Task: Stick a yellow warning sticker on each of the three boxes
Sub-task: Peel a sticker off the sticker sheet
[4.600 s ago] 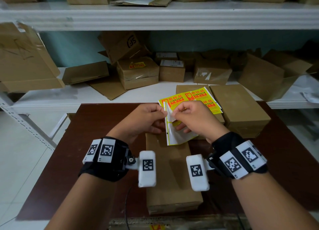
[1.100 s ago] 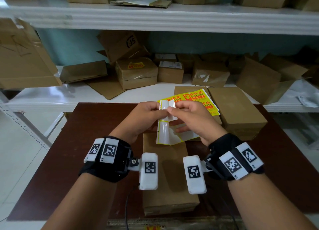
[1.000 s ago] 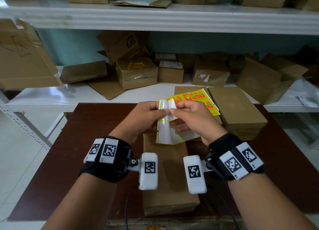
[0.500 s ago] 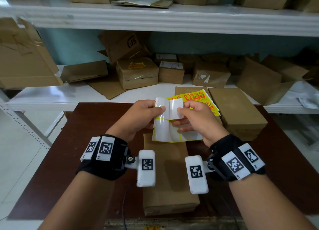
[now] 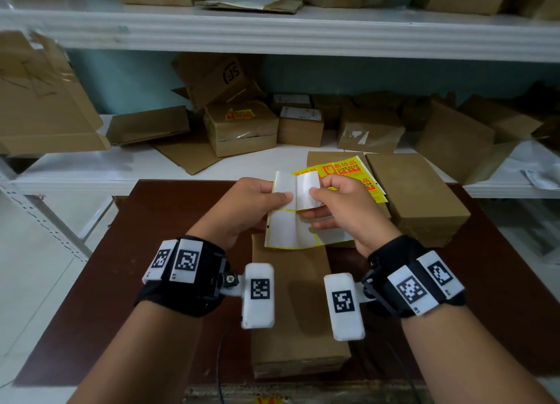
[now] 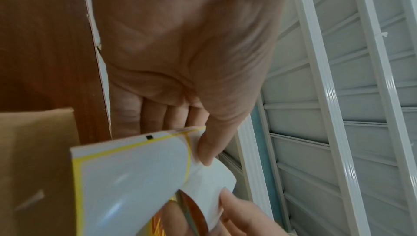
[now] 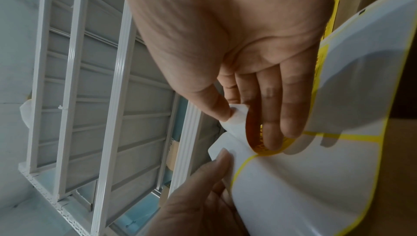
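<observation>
Both hands hold a white backing sheet [image 5: 291, 228] with yellow outlines above the near cardboard box [image 5: 297, 318]. My left hand [image 5: 283, 196] pinches the sheet's top left part, thumb on its white back [image 6: 135, 177]. My right hand [image 5: 312, 193] pinches a partly peeled sticker [image 5: 307, 188] between thumb and fingers; its yellow printed face curls away in the right wrist view [image 7: 255, 143]. A second box [image 5: 415, 191] lies at the right. A third box [image 5: 330, 158] lies behind the hands under loose yellow sticker sheets [image 5: 348, 171].
The boxes lie on a dark brown table [image 5: 121, 267]. Behind it a white shelf [image 5: 91, 167] carries several cardboard boxes and flattened cartons; one box there bears a yellow sticker [image 5: 239, 114]. An upper shelf [image 5: 272, 34] runs overhead. White floor lies at the left.
The sticker has come further off the backing sheet as my right hand pulled it to the right. Both hands rose slightly; the sheet now hangs flatter and wider.
</observation>
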Tool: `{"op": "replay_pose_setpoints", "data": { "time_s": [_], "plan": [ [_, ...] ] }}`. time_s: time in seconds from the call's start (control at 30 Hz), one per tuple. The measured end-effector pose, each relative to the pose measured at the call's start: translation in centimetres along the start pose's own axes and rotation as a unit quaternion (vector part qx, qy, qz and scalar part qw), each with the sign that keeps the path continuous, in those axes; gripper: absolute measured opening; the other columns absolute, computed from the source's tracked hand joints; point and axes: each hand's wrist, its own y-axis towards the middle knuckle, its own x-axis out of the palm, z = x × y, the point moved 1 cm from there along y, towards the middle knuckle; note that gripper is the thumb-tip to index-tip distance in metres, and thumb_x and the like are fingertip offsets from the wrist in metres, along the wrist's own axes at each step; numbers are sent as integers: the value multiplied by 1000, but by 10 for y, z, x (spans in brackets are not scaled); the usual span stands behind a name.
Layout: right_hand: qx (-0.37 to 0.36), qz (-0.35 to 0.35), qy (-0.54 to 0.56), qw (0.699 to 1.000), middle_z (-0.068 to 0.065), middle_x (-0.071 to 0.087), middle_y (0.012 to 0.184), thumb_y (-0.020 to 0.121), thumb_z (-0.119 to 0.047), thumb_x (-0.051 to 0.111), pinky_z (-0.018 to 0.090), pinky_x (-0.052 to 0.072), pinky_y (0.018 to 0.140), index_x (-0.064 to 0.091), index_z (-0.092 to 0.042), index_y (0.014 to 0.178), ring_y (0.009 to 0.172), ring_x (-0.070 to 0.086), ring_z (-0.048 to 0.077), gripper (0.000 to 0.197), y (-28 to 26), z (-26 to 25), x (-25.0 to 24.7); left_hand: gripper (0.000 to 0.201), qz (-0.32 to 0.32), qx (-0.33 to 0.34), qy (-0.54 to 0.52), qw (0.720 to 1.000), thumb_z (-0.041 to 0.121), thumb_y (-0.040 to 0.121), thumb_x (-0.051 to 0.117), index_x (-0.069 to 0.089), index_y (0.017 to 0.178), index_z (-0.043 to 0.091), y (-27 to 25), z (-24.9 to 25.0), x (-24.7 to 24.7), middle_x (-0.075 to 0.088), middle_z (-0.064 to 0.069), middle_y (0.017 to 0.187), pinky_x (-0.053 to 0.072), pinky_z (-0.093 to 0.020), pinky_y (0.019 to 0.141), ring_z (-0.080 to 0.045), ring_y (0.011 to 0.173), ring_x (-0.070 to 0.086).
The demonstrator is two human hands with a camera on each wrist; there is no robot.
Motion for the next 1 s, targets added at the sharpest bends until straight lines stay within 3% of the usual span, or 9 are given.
{"op": "replay_pose_setpoints", "data": {
  "time_s": [0.1, 0.2, 0.33, 0.43, 0.53, 0.7, 0.8, 1.0],
  "plan": [
    [0, 1, 6, 1000, 11, 73, 90, 100, -12, 55, 30, 59, 56, 61, -15, 89, 74, 76, 22, 13, 1, 0, -1, 17, 18, -5, -2, 1000, 20, 97, 63, 76, 93, 11, 0, 1, 0, 73, -7, 81, 50, -23, 57, -15, 66, 64],
    [-2, 3, 5, 1000, 10, 72, 90, 100, -12, 54, 31, 59, 57, 58, -17, 84, 79, 78, 26, 17, 2, 1, -1, 16, 32, -1, -9, 999, 19, 97, 62, 75, 93, 12, 0, 0, -1, 75, -8, 83, 53, -28, 64, -17, 71, 66],
    [-1, 2, 7, 1000, 11, 72, 90, 100, -12, 53, 33, 59, 60, 57, -17, 84, 82, 77, 29, 18, 3, 2, -3, 17, 33, 5, -18, 999, 17, 98, 60, 75, 104, 12, 2, 0, -1, 76, -18, 100, 53, -36, 74, -23, 80, 68],
    [1, 2, 5, 1000, 8, 71, 87, 100, -12, 54, 34, 60, 61, 56, -18, 81, 81, 78, 27, 20, 4, 4, -4, 19, 35, 3, -24, 999, 13, 98, 57, 73, 108, 9, 2, 0, -1, 75, -14, 88, 52, -23, 60, -14, 69, 66],
    [4, 4, 9, 1000, 7, 69, 83, 100, -13, 55, 35, 60, 61, 56, -18, 79, 78, 78, 26, 21, 6, 6, -4, 18, 42, -1, -23, 999, 11, 98, 56, 72, 105, 7, 2, -1, -2, 65, 3, 66, 43, -15, 47, -5, 49, 54],
    [9, 2, 14, 1000, 12, 70, 92, 100, -14, 56, 34, 60, 61, 56, -17, 79, 80, 78, 27, 21, 7, 8, -5, 19, 50, -6, -18, 999, 13, 97, 58, 72, 107, 6, 2, -1, -2, 63, -4, 75, 42, -16, 48, -9, 54, 52],
    [16, -5, 27, 999, 20, 70, 101, 100, -14, 56, 38, 61, 65, 57, -16, 81, 83, 78, 30, 19, 8, 9, -7, 19, 60, -6, -23, 998, 11, 97, 57, 72, 108, 6, 2, 0, -3, 65, 0, 71, 41, -13, 45, -4, 49, 55],
    [30, -9, 55, 998, 16, 70, 106, 100, -13, 57, 47, 61, 77, 58, -17, 82, 87, 77, 32, 19, 9, 11, -9, 16, 72, 7, -29, 997, 7, 98, 57, 73, 98, 6, -1, -1, -6, 71, 5, 64, 42, -13, 45, -3, 49, 60]
  ]
}}
